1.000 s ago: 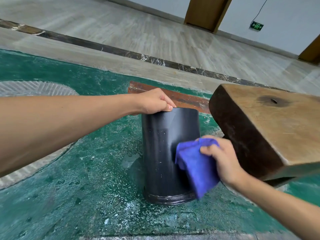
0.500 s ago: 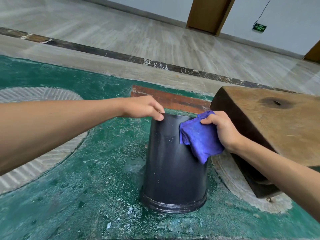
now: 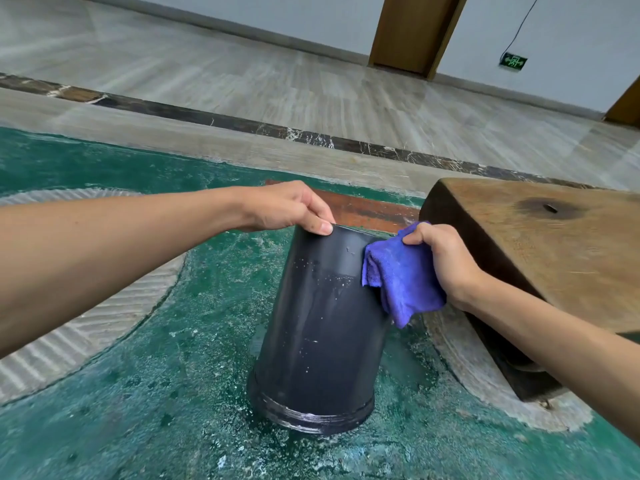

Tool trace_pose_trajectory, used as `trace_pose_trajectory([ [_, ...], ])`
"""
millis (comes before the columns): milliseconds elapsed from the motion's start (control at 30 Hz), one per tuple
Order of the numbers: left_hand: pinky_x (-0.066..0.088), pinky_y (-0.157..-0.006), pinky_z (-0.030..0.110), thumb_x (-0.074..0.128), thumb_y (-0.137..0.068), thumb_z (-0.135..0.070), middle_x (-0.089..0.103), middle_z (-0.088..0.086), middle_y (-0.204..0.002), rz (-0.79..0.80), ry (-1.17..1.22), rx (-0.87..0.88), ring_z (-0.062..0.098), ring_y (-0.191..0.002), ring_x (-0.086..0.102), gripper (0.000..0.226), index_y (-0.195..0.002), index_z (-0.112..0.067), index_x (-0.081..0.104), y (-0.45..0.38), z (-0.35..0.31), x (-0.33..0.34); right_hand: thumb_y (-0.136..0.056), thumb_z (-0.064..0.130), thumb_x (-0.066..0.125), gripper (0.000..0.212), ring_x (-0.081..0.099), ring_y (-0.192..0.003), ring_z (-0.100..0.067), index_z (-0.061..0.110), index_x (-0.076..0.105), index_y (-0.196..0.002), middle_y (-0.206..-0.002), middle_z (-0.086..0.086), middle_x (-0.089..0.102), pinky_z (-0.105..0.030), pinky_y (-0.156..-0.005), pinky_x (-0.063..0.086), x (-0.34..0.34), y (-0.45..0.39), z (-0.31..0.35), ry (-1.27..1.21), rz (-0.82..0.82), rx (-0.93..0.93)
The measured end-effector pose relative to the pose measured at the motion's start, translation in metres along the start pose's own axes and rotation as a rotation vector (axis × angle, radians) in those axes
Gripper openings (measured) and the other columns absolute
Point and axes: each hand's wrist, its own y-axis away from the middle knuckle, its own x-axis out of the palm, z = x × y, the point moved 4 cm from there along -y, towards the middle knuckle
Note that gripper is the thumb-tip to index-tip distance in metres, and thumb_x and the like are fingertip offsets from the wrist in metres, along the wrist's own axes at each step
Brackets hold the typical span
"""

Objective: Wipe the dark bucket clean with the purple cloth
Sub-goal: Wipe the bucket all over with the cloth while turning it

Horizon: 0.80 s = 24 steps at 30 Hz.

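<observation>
The dark bucket (image 3: 318,327) stands upside down on the wet green floor, leaning slightly, its ribbed rim at the bottom. Small water drops speckle its side. My left hand (image 3: 287,207) grips the upper left edge of the bucket with thumb and fingers. My right hand (image 3: 440,261) holds the purple cloth (image 3: 401,275) bunched against the bucket's upper right side, just below the top edge. A flap of the cloth hangs down past my wrist.
A thick wooden block (image 3: 540,244) sits close on the right, just behind my right hand. The green floor (image 3: 173,375) is wet and speckled. Pale ridged patches (image 3: 90,317) lie on the left. Beyond, a tiled floor (image 3: 311,88) runs to a wall with wooden door frames.
My right hand has carried the cloth from low on the bucket's right side up to its top edge. The bucket has tipped a little, and my left hand has shifted on the edge.
</observation>
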Motion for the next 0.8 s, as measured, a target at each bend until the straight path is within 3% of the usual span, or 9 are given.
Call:
trace_pose_trajectory([
  [133, 0.042, -0.087, 0.018, 0.067, -0.089, -0.010, 0.072, -0.007, -0.086, -0.090, 0.057, -0.035, -0.002, -0.082, 0.062, 0.010, -0.087, -0.014, 0.076, 0.000, 0.009, -0.004, -0.056, 0.039, 0.065, 0.021, 0.054, -0.072, -0.019, 0.021, 0.069, -0.067, -0.071, -0.002, 0.061, -0.034, -0.069, 0.038, -0.010, 0.001, 0.010, -0.096, -0.179, -0.036],
  [233, 0.040, -0.089, 0.017, 0.071, -0.087, -0.016, 0.075, -0.017, -0.088, -0.202, 0.079, -0.075, -0.006, -0.088, 0.063, 0.011, -0.085, -0.025, 0.078, -0.007, 0.015, -0.009, -0.061, 0.044, 0.064, 0.016, 0.053, -0.062, -0.007, 0.028, 0.070, -0.060, -0.062, 0.014, 0.061, -0.021, -0.057, 0.040, -0.024, 0.001, 0.016, -0.074, -0.358, -0.111],
  [367, 0.040, -0.085, 0.007, 0.070, -0.088, -0.018, 0.075, -0.021, -0.095, -0.218, 0.153, -0.087, -0.011, -0.094, 0.064, 0.013, -0.096, -0.025, 0.078, -0.019, 0.018, -0.006, -0.072, 0.049, 0.058, 0.019, 0.054, -0.065, -0.001, 0.034, 0.067, -0.067, -0.065, 0.021, 0.063, -0.034, -0.074, 0.047, -0.031, -0.002, 0.011, 0.060, -0.515, -0.138],
  [433, 0.040, -0.089, 0.005, 0.069, -0.088, -0.017, 0.075, -0.015, -0.107, -0.211, 0.199, -0.080, -0.008, -0.101, 0.064, 0.019, -0.106, -0.018, 0.076, -0.025, 0.018, -0.001, -0.075, 0.052, 0.056, 0.024, 0.063, -0.081, -0.003, 0.032, 0.069, -0.081, -0.080, 0.019, 0.070, -0.040, -0.091, 0.052, -0.025, -0.003, 0.007, 0.148, -0.479, -0.164],
  [533, 0.040, -0.099, 0.013, 0.068, -0.089, -0.016, 0.073, -0.003, -0.116, -0.220, 0.244, -0.066, 0.004, -0.110, 0.064, 0.025, -0.113, -0.011, 0.074, -0.033, 0.017, 0.007, -0.082, 0.050, 0.056, 0.034, 0.068, -0.107, -0.003, 0.033, 0.073, -0.106, -0.107, 0.018, 0.076, -0.039, -0.106, 0.050, 0.000, -0.002, 0.003, 0.204, -0.279, -0.203],
  [633, 0.046, -0.097, 0.015, 0.068, -0.088, -0.011, 0.076, -0.001, -0.107, -0.237, 0.312, -0.064, 0.008, -0.103, 0.067, 0.022, -0.109, -0.011, 0.075, -0.040, 0.017, 0.011, -0.087, 0.050, 0.056, 0.047, 0.058, -0.120, 0.011, 0.033, 0.069, -0.129, -0.125, 0.026, 0.069, -0.024, -0.111, 0.042, 0.024, 0.000, 0.001, 0.219, -0.177, -0.238],
  [733, 0.049, -0.090, 0.012, 0.068, -0.087, -0.008, 0.077, 0.001, -0.103, -0.250, 0.394, -0.067, 0.009, -0.097, 0.067, 0.017, -0.102, -0.012, 0.076, -0.043, 0.022, 0.012, -0.095, 0.042, 0.056, 0.045, 0.046, -0.131, 0.017, 0.035, 0.061, -0.140, -0.140, 0.027, 0.059, -0.008, -0.109, 0.033, 0.039, 0.007, 0.003, 0.280, -0.126, -0.306],
  [800, 0.047, -0.094, 0.013, 0.068, -0.087, -0.006, 0.076, 0.002, -0.106, -0.266, 0.417, -0.065, 0.010, -0.101, 0.067, 0.018, -0.101, -0.011, 0.076, -0.043, 0.024, 0.012, -0.098, 0.035, 0.056, 0.047, 0.036, -0.142, 0.011, 0.033, 0.056, -0.145, -0.153, 0.021, 0.049, -0.011, -0.115, 0.028, 0.047, 0.015, 0.003, 0.325, -0.082, -0.364],
])
